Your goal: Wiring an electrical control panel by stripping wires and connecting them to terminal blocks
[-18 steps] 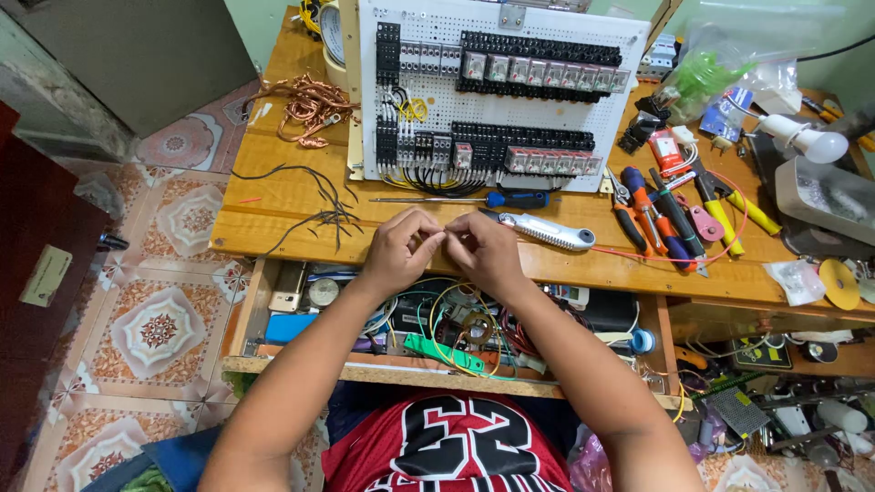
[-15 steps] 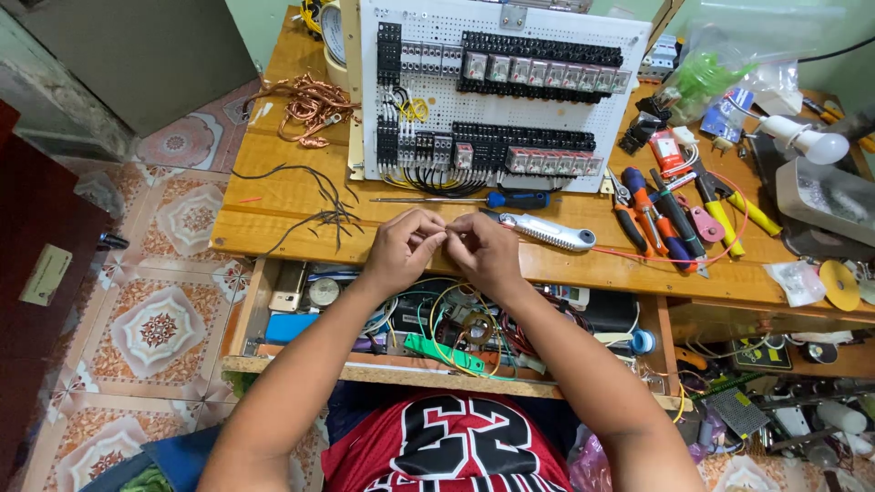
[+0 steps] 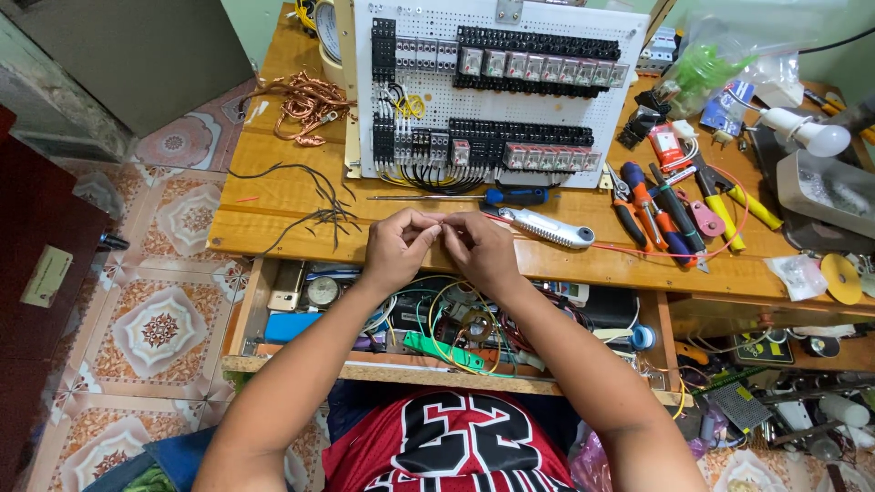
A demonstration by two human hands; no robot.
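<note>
1. Red wire (image 3: 638,251) is what both hands are busy with. Its near end sits pinched between the fingertips right in front of the white perforated panel (image 3: 497,91), and from there it runs right along the wooden bench (image 3: 273,196), passes under the grey utility knife (image 3: 547,228) and loops up around the pile of hand tools.
2. Left hand (image 3: 396,248) is curled in, thumb and forefinger closed on the wire end, just in front of the panel's lower edge.
3. Right hand (image 3: 483,251) is basically touching the left one, fingers closed on the same wire. The actual tip is too small to make out.
4. Blue-handled screwdriver (image 3: 474,196) lies flat between the hands and the panel, parallel to the panel's bottom edge.
5. On the panel itself there are rows of black terminal blocks and relays, plus a few yellow and black jumper wires at its lower left.
6. Left of the panel: a tangle of bare copper wire (image 3: 301,102), and nearer the bench edge some loose black wire offcuts (image 3: 319,214).
7. Right of the panel: pliers and cutters (image 3: 674,205) with red, blue and yellow grips, all lying together.
8. Below the bench edge, straight down from the panel, an open drawer (image 3: 246,319) is stuffed with coiled wires and odd parts.
</note>
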